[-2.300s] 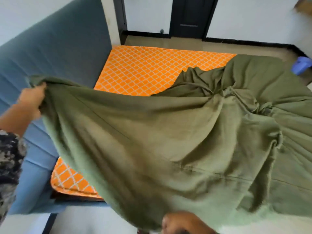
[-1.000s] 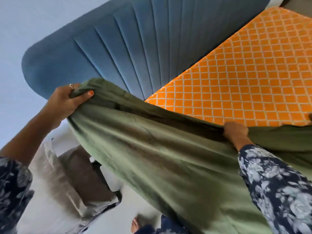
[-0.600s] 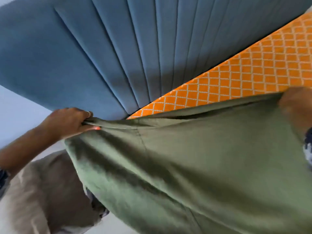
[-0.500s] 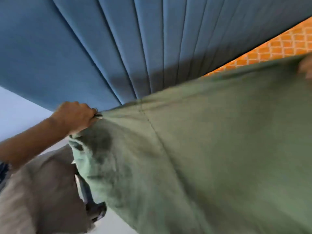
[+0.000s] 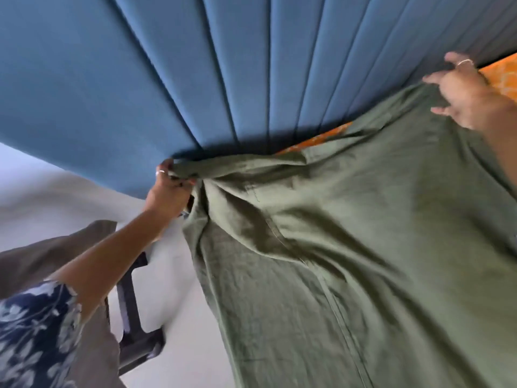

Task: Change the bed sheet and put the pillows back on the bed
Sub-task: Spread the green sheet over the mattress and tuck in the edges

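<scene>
Against the blue headboard [image 5: 195, 79], olive-green bed sheet [image 5: 349, 247] (creased, seamed) over orange mattress [image 5: 316, 140], left hand [image 5: 167, 191] gripping its bunched corner, right hand [image 5: 467, 91] spread flat on it.

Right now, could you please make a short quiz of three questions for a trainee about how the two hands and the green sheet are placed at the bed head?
1. True or false: the left hand grips a bunched corner of the green sheet at the lower edge of the blue headboard.
2. The right hand is: A) curled tight round a pillow; B) lying with spread fingers on the sheet's upper edge; C) out of view.
3. Fill in: the strip of mattress showing between sheet and headboard is ______ in colour.

Key: 1 true; 2 B; 3 orange.
</scene>
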